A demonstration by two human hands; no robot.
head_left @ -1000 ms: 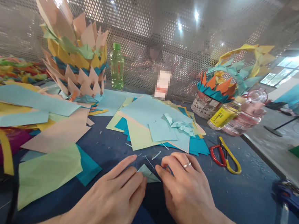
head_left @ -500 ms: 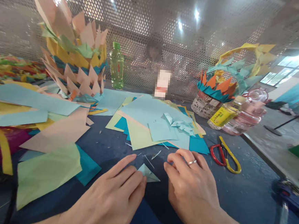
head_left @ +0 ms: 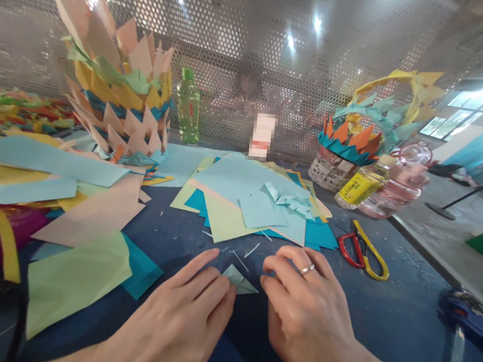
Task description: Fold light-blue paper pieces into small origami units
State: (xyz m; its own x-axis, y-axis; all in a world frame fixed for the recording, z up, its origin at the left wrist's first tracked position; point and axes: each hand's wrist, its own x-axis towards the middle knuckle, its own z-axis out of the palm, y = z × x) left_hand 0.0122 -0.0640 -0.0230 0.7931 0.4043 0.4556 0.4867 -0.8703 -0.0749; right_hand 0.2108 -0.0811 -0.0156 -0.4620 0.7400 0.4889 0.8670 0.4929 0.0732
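Note:
A small folded piece of pale blue paper (head_left: 240, 280) lies low in the middle of the view, its pointed top and right corner showing. Its left part is covered by my left hand (head_left: 189, 311), which is closed on it with the fingers bent and the index finger raised. Just right of the paper, my right hand (head_left: 305, 303) is curled with a ring on one finger. No object shows in it, its thumb is hidden, and a narrow gap parts it from the paper. Thin paper slivers (head_left: 251, 251) lie beyond the folded piece.
Stacked coloured sheets (head_left: 229, 180) lie ahead, and more paper (head_left: 78, 280) spreads left. Scissors (head_left: 365, 251) and a blue glue gun (head_left: 469, 313) are at right. A pointed-paper model (head_left: 135, 92), a green bottle (head_left: 187, 107) and a decorated basket (head_left: 334, 169) stand at the back.
My right hand has shifted slightly left and down, nearer the folded paper. My left hand and the paper have hardly moved.

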